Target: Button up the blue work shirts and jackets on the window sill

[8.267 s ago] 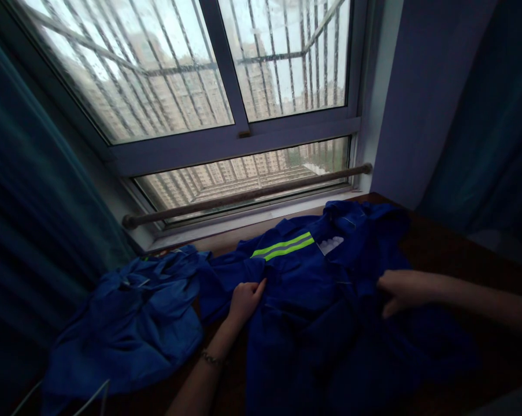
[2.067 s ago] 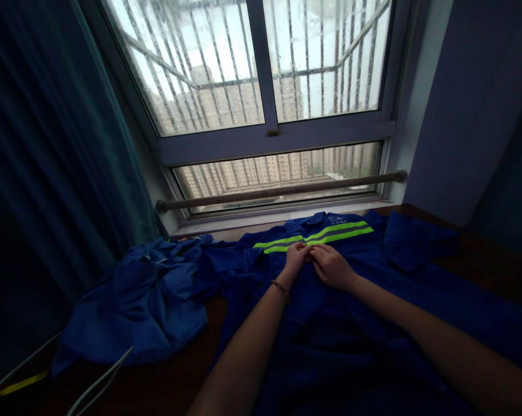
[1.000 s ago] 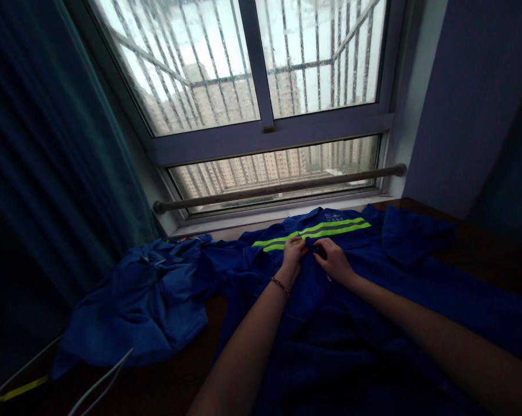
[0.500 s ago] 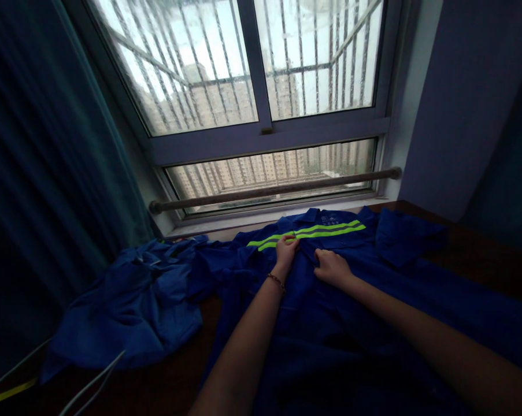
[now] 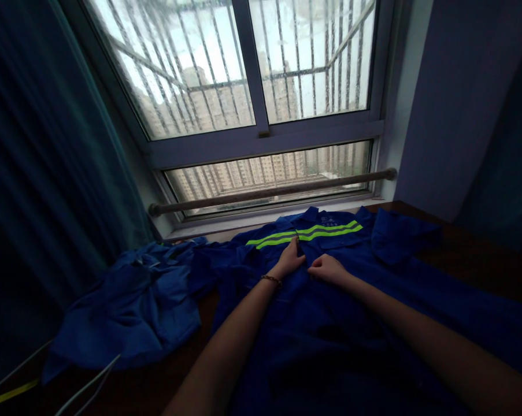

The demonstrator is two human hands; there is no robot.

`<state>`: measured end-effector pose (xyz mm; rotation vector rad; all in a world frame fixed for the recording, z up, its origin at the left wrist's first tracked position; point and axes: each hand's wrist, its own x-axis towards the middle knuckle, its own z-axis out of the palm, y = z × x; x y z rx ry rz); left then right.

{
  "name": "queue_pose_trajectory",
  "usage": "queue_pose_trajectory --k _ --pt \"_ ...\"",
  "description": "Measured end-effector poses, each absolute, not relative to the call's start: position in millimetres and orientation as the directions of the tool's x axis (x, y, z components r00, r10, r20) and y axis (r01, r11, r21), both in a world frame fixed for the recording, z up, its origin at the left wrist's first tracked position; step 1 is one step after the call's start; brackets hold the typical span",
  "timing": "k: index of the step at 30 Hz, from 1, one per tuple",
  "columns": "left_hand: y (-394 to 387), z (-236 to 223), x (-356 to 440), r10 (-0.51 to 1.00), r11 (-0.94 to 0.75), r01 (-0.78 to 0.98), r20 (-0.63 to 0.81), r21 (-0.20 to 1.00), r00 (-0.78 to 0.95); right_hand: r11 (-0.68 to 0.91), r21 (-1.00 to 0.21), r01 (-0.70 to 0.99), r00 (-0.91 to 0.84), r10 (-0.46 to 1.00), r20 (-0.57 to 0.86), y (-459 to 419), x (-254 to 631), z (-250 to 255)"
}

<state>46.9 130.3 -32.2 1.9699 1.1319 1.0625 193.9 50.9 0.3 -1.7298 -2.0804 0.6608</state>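
A dark blue work shirt (image 5: 351, 254) with a yellow-green reflective band (image 5: 330, 231) across its chest lies spread out in front of me, collar towards the window. My left hand (image 5: 289, 258) is at the front opening just below the band, its fingertips closed on the cloth edge and its thumb pointing right. Slightly lower and to the right, my right hand (image 5: 329, 270) has its fingers curled in a pinch at the front edge. The cloth between its fingertips is dark and hard to make out.
A crumpled lighter blue garment (image 5: 134, 312) lies on the left. White cords (image 5: 89, 384) and a yellow strip (image 5: 11, 393) are at the lower left. Behind the shirt are a rail (image 5: 269, 193) and a barred window (image 5: 261, 124). A curtain (image 5: 48, 150) hangs on the left.
My left hand has turned, with its thumb now stretched to the right. My right hand has shifted slightly left and down along the shirt front. The view has moved a little.
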Motion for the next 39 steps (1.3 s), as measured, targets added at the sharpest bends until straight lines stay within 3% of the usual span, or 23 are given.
queue_pose_trajectory --k 5,9,12,15,17,21,26,30,34,39 --pt "120 -34 44 0.833 -0.553 0.573 0.381 0.606 0.402 0.139 -0.293 0.946 -0.094 0.982 0.163 32 182 5" --pt "112 -33 44 0.831 -0.556 0.648 0.32 0.522 0.455 0.108 -0.231 0.967 -0.103 0.994 0.031 24 181 13" --pt "107 -31 46 0.817 -0.576 0.677 0.305 0.458 0.49 0.068 -0.406 0.911 -0.073 0.997 0.003 32 189 11" --pt "103 -29 48 0.825 -0.566 0.708 0.301 0.422 0.479 -0.03 -0.742 0.67 -0.017 0.998 -0.056 49 200 2" --pt "100 -27 49 0.831 -0.551 0.738 0.33 0.39 0.447 -0.078 -0.861 0.503 0.011 0.996 -0.084 59 205 -5" --pt "89 -18 54 0.847 -0.482 0.837 0.379 0.257 0.372 -0.09 -0.943 0.319 0.105 0.993 -0.059 67 210 -14" --pt "73 -4 64 0.817 -0.569 0.814 0.194 0.116 0.543 -0.047 -0.98 0.192 0.154 0.988 -0.017 66 209 -17" --pt "63 15 66 0.736 -0.672 0.722 0.041 0.163 0.676 -0.04 -0.989 0.144 0.146 0.989 -0.019 67 207 -18" --pt "60 35 56 0.659 -0.644 0.661 -0.159 0.385 0.735 -0.06 -0.992 0.114 0.124 0.991 -0.045 68 207 -18" --pt "71 39 40 0.503 -0.443 0.593 -0.361 0.672 0.785 -0.103 -0.992 0.072 0.071 0.993 -0.098 71 210 -18"
